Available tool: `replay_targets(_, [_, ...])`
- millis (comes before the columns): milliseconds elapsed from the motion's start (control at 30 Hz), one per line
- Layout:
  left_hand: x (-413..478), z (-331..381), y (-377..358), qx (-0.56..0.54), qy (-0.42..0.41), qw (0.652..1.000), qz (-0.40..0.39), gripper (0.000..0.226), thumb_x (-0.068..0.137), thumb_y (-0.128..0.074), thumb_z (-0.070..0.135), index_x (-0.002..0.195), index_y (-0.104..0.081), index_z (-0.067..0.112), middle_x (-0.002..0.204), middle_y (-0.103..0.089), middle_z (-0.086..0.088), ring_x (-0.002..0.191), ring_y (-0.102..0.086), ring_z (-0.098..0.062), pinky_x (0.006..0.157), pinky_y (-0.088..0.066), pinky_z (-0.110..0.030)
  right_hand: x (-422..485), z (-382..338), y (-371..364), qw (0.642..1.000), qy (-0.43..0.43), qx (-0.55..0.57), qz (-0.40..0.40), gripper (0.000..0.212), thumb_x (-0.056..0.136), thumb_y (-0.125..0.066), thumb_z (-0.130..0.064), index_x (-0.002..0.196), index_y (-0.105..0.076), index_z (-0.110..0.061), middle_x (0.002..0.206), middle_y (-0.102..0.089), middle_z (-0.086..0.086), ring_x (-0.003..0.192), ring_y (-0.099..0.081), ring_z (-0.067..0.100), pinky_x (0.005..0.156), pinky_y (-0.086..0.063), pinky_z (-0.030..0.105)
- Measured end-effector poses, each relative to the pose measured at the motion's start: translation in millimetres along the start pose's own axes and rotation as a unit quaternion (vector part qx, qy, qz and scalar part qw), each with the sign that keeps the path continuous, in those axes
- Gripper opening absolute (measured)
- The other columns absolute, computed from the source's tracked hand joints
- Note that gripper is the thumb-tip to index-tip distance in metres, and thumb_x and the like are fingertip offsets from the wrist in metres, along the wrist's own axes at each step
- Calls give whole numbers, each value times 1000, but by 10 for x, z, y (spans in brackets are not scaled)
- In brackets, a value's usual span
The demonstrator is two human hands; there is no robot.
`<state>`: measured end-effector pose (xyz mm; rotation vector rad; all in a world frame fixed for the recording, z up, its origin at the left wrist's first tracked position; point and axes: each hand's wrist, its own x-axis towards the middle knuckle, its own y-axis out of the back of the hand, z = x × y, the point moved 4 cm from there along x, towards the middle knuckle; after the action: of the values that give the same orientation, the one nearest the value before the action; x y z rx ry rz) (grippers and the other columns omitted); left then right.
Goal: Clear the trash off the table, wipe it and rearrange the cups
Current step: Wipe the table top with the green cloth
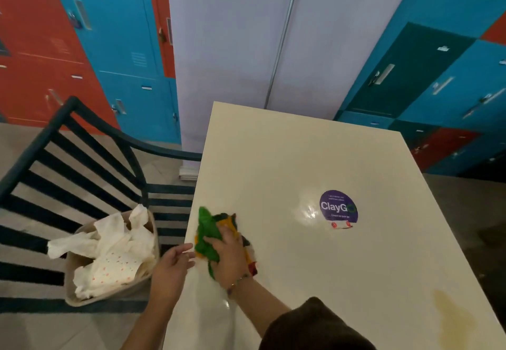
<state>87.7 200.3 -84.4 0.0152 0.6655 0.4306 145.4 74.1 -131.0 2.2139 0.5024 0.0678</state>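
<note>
- A dark sleeve (315, 327) filled the bottom centre of the frame, and the right forearm ran up from it onto the table.
- A yellowish stain (451, 319) marked the table at the lower right, well apart from both hands.
- The right hand (228, 256) lay palm down on a green, orange and red cloth (210, 236), with the fingers spread flat and pressing it to the tabletop near the left edge.
- The left hand (171, 264) hovered just beside the cloth at the table's left edge, fingers loose and apart, holding nothing.
- A beige bin (71, 295) full of crumpled paper (109, 256) sat on a dark slatted chair (82, 141) at the lower left, beside the table.
- The cream table (301, 158) stretched up toward the middle of the frame, with a round purple sticker (338, 206) right of the cloth.
- Blue and red lockers (123, 48) stood along the top of the frame.
</note>
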Motion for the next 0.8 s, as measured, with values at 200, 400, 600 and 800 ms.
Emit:
replay_targets(200, [147,288,-186,8,-40,999,-9,25,96,-39,6,112,-59,10,99,-64,-9,91,-60,-19,87,-45,-32,106,278,226,977,147,-28,-150,33,76,-72,-13,108,-69,-14,138,-50,11,133,-39,29,116,-19,45])
replay_targets(400, [-75,416,-863,38,-68,994,-72,28,96,-39,5,111,-60,12,105,-63,-10,96,-60,-25,95,-44,-38,-577,1308,1153,996,-2,-25,-84,27,73,-76,-17,100,-73,-16,136,-53,8,130,-44,23,117,-17,31])
replay_targets(600, [-606,373,-1769,55,-90,983,-152,28,93,-41,2,106,-62,14,101,-66,-13,90,-62,-27,87,-45,-35,-1246,2339,2042,986,-154,-44,-40,30,78,-71,-14,108,-70,-23,145,-43,-2,136,-36,19,119,-14,38])
replay_targets(800, [-1206,232,-2639,99,-106,976,-165,26,93,-42,6,102,-63,17,100,-67,-9,90,-64,-25,90,-47,-36,-1619,3099,2764,975,-209,-66,-34,38,85,-57,-9,115,-64,-31,150,-33,-11,137,-32,17,117,-7,33])
